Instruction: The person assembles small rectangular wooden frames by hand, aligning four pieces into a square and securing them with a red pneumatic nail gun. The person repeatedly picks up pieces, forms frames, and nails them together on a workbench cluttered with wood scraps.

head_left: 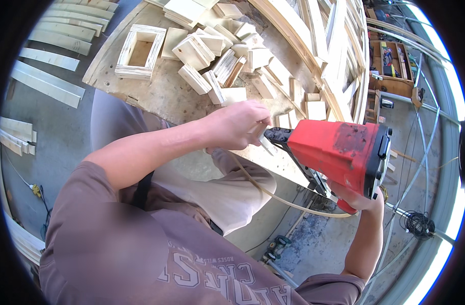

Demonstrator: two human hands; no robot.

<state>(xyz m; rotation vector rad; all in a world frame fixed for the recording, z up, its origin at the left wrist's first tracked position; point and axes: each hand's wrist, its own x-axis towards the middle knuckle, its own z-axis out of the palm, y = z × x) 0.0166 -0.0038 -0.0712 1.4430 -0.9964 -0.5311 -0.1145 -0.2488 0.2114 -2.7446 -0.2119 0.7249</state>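
My right hand (pixel 352 195) is closed around the handle of a red and black pneumatic nail gun (pixel 330 147), which lies across the picture with its nose toward my left hand. My left hand (pixel 237 124) is closed on a small pale wood piece (pixel 266 144), right at the tip of the nose. Fingers and nose hide most of that piece, so I cannot tell whether the gun touches it. Beyond my hands, a pile of short wood blocks (pixel 194 51) covers part of a worn plywood tabletop (pixel 164 96). A rectangular wooden frame (pixel 124 71) sits at its far left.
Long wood strips (pixel 306 38) lie along the table's right side. A pale air hose (pixel 288 204) curves below the gun past my knee. Boards (pixel 47 81) rest on the floor at left. A tool box (pixel 393 63) and a black cable coil (pixel 419 225) are at right.
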